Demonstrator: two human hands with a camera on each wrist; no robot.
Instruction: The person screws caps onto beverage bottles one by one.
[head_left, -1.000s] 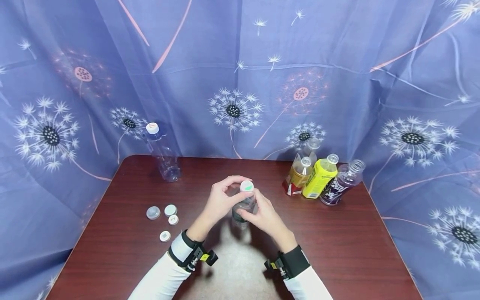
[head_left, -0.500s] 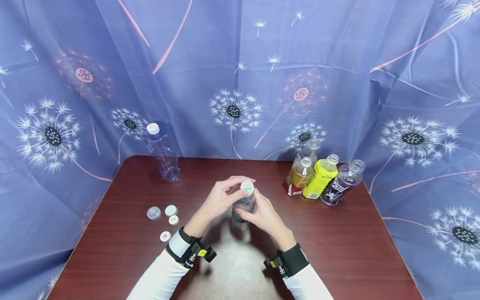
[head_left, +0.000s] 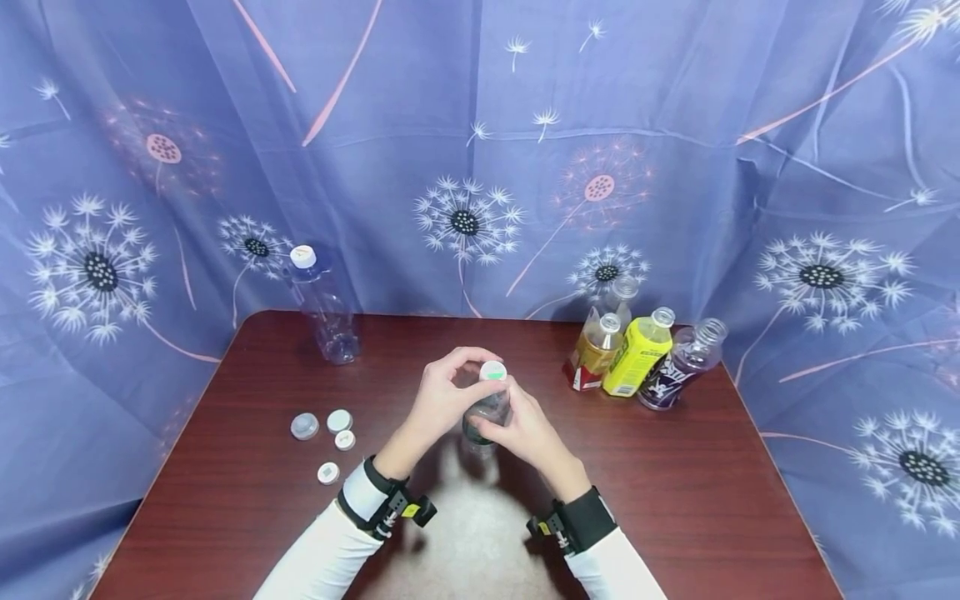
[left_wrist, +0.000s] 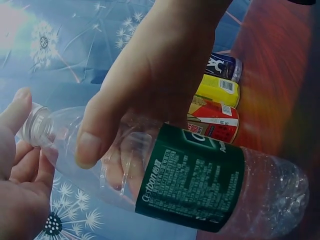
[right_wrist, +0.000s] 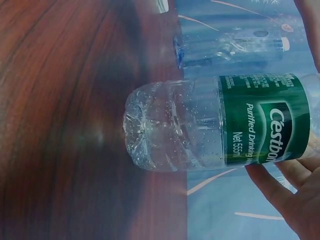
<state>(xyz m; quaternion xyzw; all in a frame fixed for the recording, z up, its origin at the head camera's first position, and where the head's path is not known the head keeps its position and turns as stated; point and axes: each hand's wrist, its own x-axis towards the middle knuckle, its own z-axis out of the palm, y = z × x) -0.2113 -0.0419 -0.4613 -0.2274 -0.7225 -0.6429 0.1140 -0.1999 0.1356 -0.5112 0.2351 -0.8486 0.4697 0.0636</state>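
Observation:
A clear plastic water bottle [right_wrist: 195, 125] with a green label [left_wrist: 192, 180] stands upright near the middle of the table in the head view. On its mouth sits a white cap [head_left: 492, 372] with a green mark. My left hand [head_left: 442, 396] pinches this cap between thumb and fingers. Around the bottle's upper body my right hand [head_left: 528, 425] is wrapped, its thumb across the near side above the label, as the left wrist view shows. The right wrist view has the right fingers [right_wrist: 280, 192] behind the label.
Several loose caps [head_left: 340, 422] lie on the table [head_left: 240, 517] to the left. A tall clear bottle [head_left: 330, 317] with a white cap stands at the back left. At the back right are uncapped bottles: a yellow one [head_left: 637, 357], a purple-labelled one [head_left: 678, 367], an amber one [head_left: 595, 354].
The left hand stays on the cap with slight shifts of its fingers and wrist. The right hand and the bottle hold their place.

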